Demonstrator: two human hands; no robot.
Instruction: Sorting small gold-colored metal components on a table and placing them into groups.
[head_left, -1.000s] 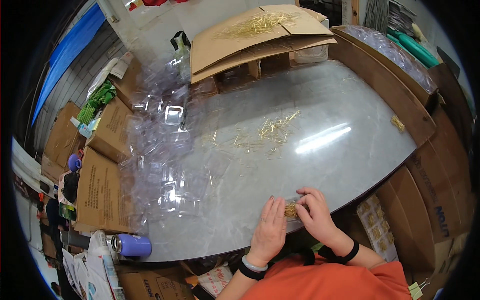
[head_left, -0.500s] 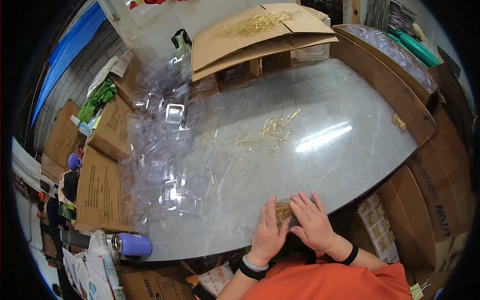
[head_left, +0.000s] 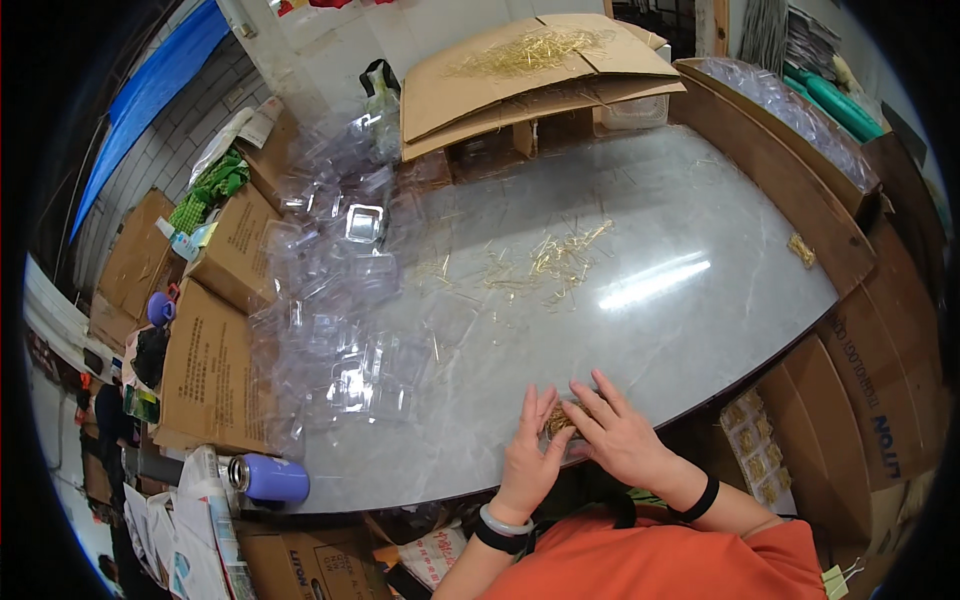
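At the table's near edge, a small bundle of thin golden strands [head_left: 559, 418] sits between my two hands. My left hand [head_left: 528, 450] is upright along the bundle's left side, its fingers straight and its thumb toward the strands. From the right, my right hand [head_left: 615, 430] reaches over the bundle, covering part of it; its index and middle fingers point away from me. Whether a clear box lies around the strands is hidden by the hands. Loose golden strands [head_left: 565, 250] lie scattered in the middle of the grey table [head_left: 520, 350].
Many clear plastic boxes [head_left: 365, 225] are heaped on the left, beside cardboard boxes [head_left: 215, 370]. A purple bottle [head_left: 275, 479] lies near the front left edge. Cardboard with golden strands [head_left: 535, 50] stands at the back. Filled compartments [head_left: 757, 445] show below the right edge.
My right hand has shifted left and its fingers now lie over the bundle instead of beside it. My left hand stays along the left side. The whole view has moved slightly.
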